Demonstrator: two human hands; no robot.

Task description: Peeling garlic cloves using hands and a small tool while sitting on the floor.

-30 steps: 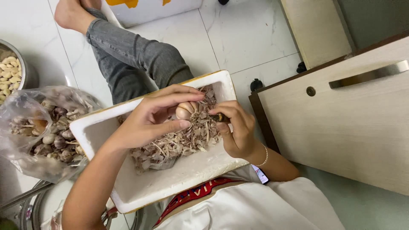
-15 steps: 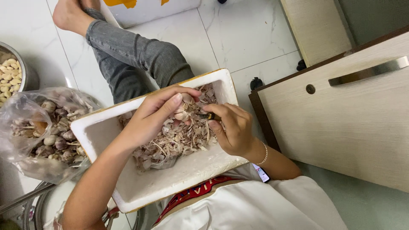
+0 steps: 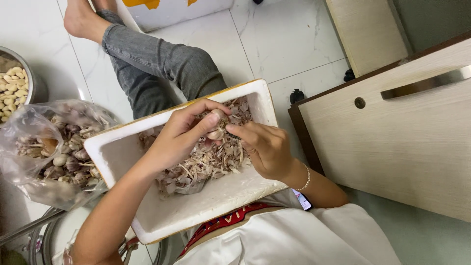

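- One garlic bulb (image 3: 216,128) is held over the white tray (image 3: 122,152), largely covered by fingers.
- The left hand (image 3: 184,135) is closed around the bulb; the right hand (image 3: 262,147) is pinched at its side. Whether a tool is held cannot be told.
- Peels (image 3: 201,164) in the tray are too many to count.
- One bag (image 3: 39,147) of garlic lies left of the tray; one bowl (image 3: 34,81) beyond it is cut off.

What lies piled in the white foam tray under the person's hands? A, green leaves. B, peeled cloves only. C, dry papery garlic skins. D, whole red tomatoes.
C: the white foam tray holds a heap of dry, papery garlic skins, over which the left hand and right hand work a garlic bulb; the peeled cloves sit apart in a metal bowl.
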